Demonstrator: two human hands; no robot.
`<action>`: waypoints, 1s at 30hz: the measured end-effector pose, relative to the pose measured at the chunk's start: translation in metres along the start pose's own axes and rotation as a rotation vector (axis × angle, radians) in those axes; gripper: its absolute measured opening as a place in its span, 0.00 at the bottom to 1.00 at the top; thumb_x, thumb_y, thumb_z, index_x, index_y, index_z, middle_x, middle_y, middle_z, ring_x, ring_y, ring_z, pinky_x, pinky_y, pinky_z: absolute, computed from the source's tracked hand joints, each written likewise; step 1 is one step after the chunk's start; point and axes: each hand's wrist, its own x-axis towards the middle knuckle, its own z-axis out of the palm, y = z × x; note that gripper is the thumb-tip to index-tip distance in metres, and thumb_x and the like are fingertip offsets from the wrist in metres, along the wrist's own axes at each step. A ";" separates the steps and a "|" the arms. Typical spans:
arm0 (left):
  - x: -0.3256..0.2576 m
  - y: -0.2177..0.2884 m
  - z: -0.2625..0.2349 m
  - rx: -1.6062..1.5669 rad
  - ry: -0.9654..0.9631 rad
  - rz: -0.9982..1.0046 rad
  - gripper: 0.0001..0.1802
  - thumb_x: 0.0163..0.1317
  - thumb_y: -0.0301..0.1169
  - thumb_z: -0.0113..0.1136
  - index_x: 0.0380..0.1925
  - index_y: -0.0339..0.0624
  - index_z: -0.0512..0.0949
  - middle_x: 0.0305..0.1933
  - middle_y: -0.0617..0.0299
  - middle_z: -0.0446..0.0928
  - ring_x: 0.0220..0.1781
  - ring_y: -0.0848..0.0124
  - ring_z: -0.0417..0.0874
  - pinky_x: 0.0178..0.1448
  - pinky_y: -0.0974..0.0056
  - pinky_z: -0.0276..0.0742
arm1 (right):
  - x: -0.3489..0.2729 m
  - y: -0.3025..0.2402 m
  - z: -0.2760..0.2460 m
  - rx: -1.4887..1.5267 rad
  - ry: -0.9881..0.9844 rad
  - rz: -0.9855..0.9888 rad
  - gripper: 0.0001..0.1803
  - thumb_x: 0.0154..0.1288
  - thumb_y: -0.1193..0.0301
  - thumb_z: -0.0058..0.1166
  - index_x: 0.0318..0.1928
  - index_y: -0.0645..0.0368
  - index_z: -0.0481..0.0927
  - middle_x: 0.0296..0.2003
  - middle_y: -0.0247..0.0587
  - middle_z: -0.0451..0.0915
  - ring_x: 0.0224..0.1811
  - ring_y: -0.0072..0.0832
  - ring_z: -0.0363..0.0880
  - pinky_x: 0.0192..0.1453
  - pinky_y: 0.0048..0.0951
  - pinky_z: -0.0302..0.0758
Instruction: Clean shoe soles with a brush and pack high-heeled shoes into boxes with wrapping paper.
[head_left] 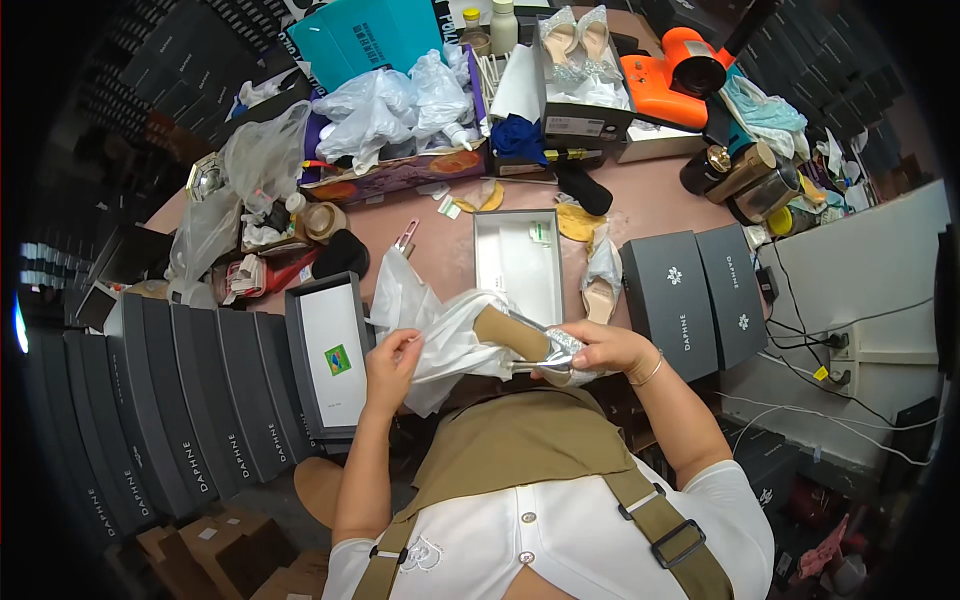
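My right hand (pixel 615 350) grips a silver glittery high-heeled shoe (pixel 560 350) near its sparkling front, thumb on top. The shoe's tan insole faces up, and its other end lies against crumpled white tissue paper (pixel 440 345). My left hand (pixel 395 362) has its fingers pinched on the edge of that tissue, which spreads out between my hands. Beyond them lies a shallow white-lined box part (pixel 518 260) with a small green-and-white label inside. A second silver shoe (pixel 600 275) rests on the table to its right.
Left of my arm stands a white-lined dark box part (pixel 332 350) with a green sticker, beside a row of grey shoeboxes (pixel 190 400). Two grey shoeboxes (pixel 675 300) sit at right. Further back are a purple carton (pixel 400 175), a box of shoes (pixel 585 110) and an orange device (pixel 675 80).
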 end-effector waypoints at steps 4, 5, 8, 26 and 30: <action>-0.005 -0.007 0.000 -0.047 0.087 -0.037 0.05 0.60 0.24 0.56 0.36 0.35 0.77 0.33 0.52 0.79 0.35 0.64 0.80 0.41 0.64 0.73 | 0.015 0.004 -0.010 0.169 -0.301 0.038 0.37 0.52 0.56 0.61 0.56 0.72 0.70 0.48 0.48 0.78 0.51 0.29 0.75 0.57 0.27 0.69; 0.004 -0.023 0.005 -0.258 0.216 -0.161 0.05 0.60 0.24 0.55 0.36 0.35 0.77 0.33 0.52 0.79 0.35 0.63 0.80 0.41 0.64 0.73 | 0.024 0.001 -0.009 0.002 -0.282 0.140 0.43 0.49 0.58 0.64 0.58 0.78 0.66 0.49 0.52 0.76 0.53 0.32 0.74 0.59 0.29 0.68; 0.033 -0.003 0.001 -0.255 0.263 -0.164 0.06 0.61 0.23 0.55 0.38 0.36 0.77 0.33 0.53 0.78 0.36 0.64 0.78 0.42 0.65 0.72 | 0.054 -0.012 -0.011 -0.518 -0.282 0.236 0.35 0.52 0.60 0.61 0.55 0.74 0.70 0.45 0.44 0.78 0.48 0.25 0.73 0.55 0.24 0.68; 0.082 0.004 -0.051 0.366 -0.295 -0.131 0.24 0.58 0.34 0.56 0.51 0.30 0.72 0.59 0.39 0.69 0.61 0.48 0.70 0.63 0.54 0.67 | 0.053 -0.032 -0.068 -0.095 -0.260 0.096 0.39 0.52 0.56 0.63 0.55 0.76 0.69 0.45 0.48 0.78 0.45 0.29 0.75 0.55 0.31 0.69; 0.107 0.052 -0.016 -0.329 -1.077 0.168 0.39 0.56 0.41 0.64 0.62 0.31 0.62 0.62 0.48 0.69 0.62 0.61 0.72 0.62 0.62 0.68 | 0.117 -0.042 -0.055 -0.273 -0.608 0.289 0.29 0.60 0.61 0.58 0.53 0.72 0.71 0.40 0.38 0.79 0.42 0.21 0.73 0.49 0.27 0.71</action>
